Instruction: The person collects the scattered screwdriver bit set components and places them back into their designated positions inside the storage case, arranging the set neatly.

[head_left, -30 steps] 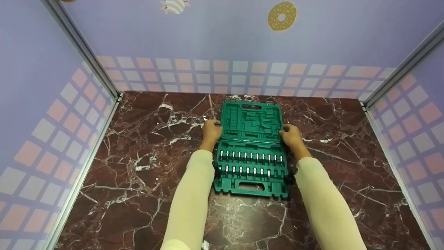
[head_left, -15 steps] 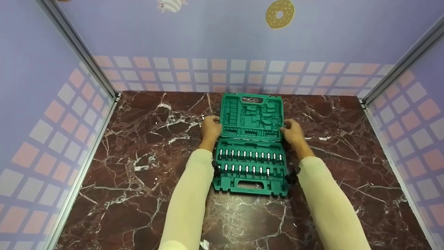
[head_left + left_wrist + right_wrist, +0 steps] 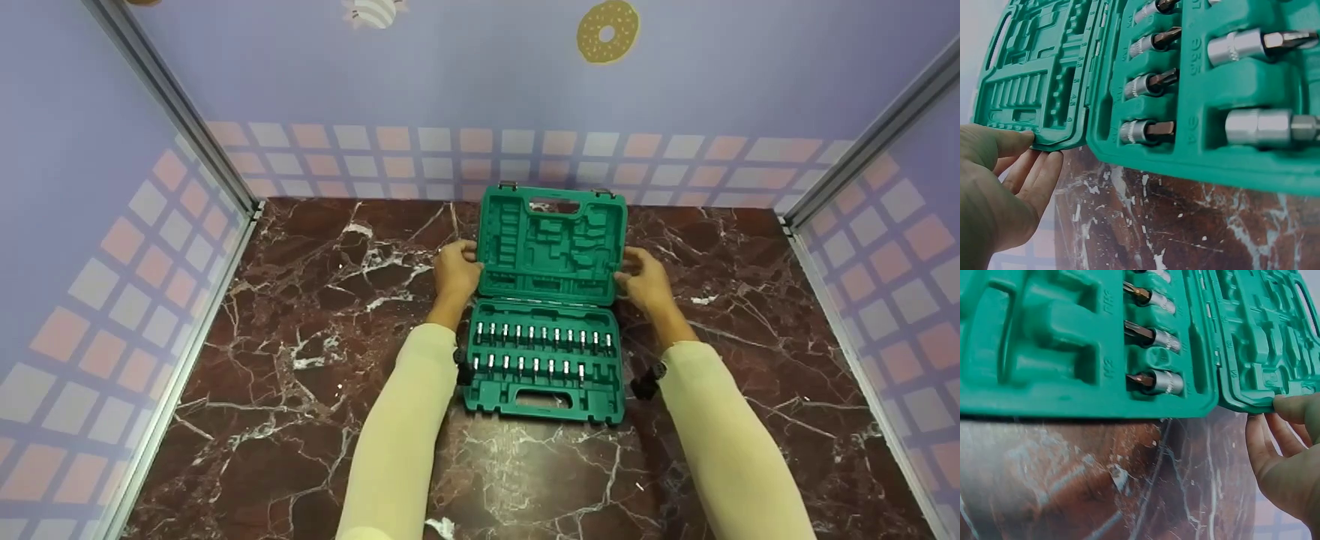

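A green plastic socket bit case (image 3: 541,360) lies unfolded on the marbled table, its lid (image 3: 551,244) tilted up at the back. Two rows of silver bit sockets (image 3: 544,337) sit in the base's slots; the lid's moulded recesses hold nothing. My left hand (image 3: 456,274) pinches the lid's left edge, thumb on the inner rim and fingers behind, as the left wrist view shows. On the opposite edge my right hand (image 3: 646,281) pinches the lid the same way, with its thumb (image 3: 1292,408) over the rim.
A dark red marbled table (image 3: 337,450) spreads around the case. Close behind the lid rises a lilac wall (image 3: 480,90) with a tile pattern. Side walls with metal corner strips (image 3: 180,97) stand left and right.
Both hands have raised the lid from lying nearly flat to a steeper tilt, its top edge now overlapping the back wall in view. The base has stayed nearly in place.
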A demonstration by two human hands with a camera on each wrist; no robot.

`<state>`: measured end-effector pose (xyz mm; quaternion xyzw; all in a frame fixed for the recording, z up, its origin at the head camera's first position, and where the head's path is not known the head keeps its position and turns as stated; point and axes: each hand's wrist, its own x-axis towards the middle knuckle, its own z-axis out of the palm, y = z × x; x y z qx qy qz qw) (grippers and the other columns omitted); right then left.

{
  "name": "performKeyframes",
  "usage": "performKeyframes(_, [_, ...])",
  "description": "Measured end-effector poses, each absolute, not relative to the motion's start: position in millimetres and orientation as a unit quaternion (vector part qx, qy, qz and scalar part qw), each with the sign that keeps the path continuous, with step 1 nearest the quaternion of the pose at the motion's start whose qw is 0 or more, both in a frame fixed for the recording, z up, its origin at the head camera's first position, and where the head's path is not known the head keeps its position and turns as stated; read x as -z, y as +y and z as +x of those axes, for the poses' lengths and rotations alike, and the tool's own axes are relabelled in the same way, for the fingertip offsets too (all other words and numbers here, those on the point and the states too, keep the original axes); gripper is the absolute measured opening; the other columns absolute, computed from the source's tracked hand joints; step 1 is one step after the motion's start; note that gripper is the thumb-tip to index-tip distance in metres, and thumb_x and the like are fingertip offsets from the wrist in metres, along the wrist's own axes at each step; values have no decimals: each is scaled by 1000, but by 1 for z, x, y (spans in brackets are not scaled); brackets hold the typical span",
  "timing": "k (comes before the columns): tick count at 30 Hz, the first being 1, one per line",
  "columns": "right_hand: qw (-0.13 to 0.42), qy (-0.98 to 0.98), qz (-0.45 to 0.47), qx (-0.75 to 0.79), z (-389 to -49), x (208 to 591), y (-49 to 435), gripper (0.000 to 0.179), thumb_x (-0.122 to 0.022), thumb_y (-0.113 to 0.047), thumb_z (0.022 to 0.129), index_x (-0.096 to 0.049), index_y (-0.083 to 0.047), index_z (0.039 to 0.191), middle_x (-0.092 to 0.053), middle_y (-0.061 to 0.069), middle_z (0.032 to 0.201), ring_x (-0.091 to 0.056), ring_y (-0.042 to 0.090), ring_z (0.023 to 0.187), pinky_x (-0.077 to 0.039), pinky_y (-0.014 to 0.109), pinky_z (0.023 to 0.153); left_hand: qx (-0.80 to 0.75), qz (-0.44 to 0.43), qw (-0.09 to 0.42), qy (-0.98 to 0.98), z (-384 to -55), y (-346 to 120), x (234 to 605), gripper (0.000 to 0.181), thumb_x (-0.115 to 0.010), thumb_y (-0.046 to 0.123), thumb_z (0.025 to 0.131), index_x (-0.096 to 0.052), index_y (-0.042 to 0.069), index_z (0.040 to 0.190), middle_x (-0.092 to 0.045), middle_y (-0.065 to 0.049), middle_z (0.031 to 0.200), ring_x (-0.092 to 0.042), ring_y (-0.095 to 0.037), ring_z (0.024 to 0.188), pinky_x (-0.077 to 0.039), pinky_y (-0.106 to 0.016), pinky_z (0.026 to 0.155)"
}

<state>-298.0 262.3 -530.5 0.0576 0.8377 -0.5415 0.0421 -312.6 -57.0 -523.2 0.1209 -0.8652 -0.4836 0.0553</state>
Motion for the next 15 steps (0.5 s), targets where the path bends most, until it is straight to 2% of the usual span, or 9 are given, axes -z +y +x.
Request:
performKeyframes(3, [32, 848, 38, 528, -296, 527, 267, 49, -55, 3, 102, -46, 3, 150, -54, 30, 140, -56, 38, 125, -60, 40, 91, 479, 108, 63, -869, -310, -58, 520, 34, -78, 4, 90, -76, 11, 123, -76, -10, 106, -70, -28, 103, -58, -44, 92])
performKeyframes(7, [12, 859, 18, 512, -294, 522, 271, 44, -56, 0, 103, -49, 6, 147, -55, 31, 138, -57, 39, 125, -53, 22, 83, 483, 85, 74, -868, -306, -60, 516, 35, -78, 5, 91, -75, 9, 125, -76, -13, 106, -71, -29, 101, -58, -44, 90])
performKeyframes(11, [-7, 868, 0, 496, -291, 516, 274, 40, -56, -4, 104, -51, 9, 142, -58, 32, 135, -60, 39, 122, -50, 14, 78, 489, 59, 86, -866, -302, -63, 511, 31, -78, 5, 91, -74, 6, 122, -75, -14, 105, -72, -29, 99, -59, -44, 88])
performKeyframes(15, [-17, 874, -19, 486, -287, 510, 274, 38, -57, -3, 104, -51, 8, 140, -61, 31, 134, -63, 39, 117, -52, 12, 74, 490, 30, 102, -865, -298, -65, 505, 21, -78, 5, 91, -73, 4, 112, -75, -14, 104, -71, -28, 96, -59, -43, 85])
